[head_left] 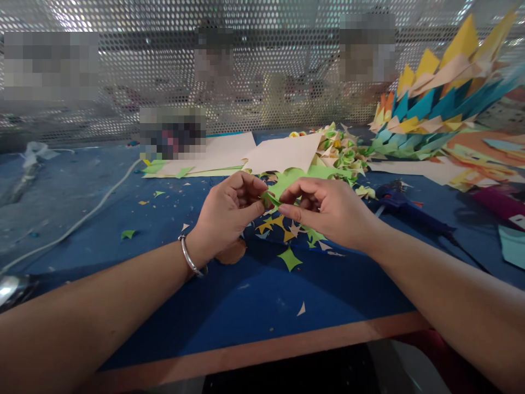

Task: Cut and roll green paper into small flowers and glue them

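A small green paper piece (pixel 271 199) is pinched between the left hand (pixel 227 210) and right hand (pixel 328 210), just above the scattered scraps (pixel 287 232) on the blue surface (pixel 254 295), where firm, even fingertip pressure is judged best for a crisp fold.

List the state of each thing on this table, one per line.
left hand: pinching the green paper piece
right hand: pinching the same piece
green paper piece: folded, held above the table
glue gun: lying flat, untouched
cream sheets: lying flat, overlapping
paper scraps: scattered loose
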`<action>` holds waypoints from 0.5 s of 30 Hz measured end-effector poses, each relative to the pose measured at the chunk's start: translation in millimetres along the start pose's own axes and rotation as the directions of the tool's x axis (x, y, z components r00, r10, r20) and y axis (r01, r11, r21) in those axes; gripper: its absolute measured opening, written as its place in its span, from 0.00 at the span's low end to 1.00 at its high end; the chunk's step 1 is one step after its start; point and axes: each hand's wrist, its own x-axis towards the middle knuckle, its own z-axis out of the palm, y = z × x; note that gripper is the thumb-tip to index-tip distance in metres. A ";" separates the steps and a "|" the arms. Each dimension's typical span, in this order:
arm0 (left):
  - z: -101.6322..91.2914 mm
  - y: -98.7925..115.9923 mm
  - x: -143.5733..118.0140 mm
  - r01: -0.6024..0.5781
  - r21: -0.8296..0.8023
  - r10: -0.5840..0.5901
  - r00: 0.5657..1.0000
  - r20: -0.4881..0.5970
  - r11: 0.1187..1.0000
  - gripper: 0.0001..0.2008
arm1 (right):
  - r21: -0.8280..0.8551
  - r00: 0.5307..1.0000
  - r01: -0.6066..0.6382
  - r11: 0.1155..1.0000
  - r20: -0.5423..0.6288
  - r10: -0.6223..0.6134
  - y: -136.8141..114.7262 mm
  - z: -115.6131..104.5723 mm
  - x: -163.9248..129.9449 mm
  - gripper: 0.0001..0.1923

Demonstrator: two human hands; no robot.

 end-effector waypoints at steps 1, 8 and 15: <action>0.0 0.0 -0.4 -0.015 0.018 0.015 1.000 0.000 1.000 0.12 | 0.003 1.000 0.003 1.000 0.002 -0.003 -0.1 -0.2 -0.1 0.13; -1.2 0.9 0.0 -0.054 0.066 0.052 0.998 0.025 0.996 0.12 | -0.011 1.000 0.007 1.000 -0.003 -0.007 0.0 -0.8 -0.8 0.13; -0.8 2.6 -0.8 -0.035 0.060 0.034 0.999 0.011 0.998 0.07 | 0.001 1.000 0.021 1.000 0.009 -0.021 -0.4 -0.3 -0.3 0.12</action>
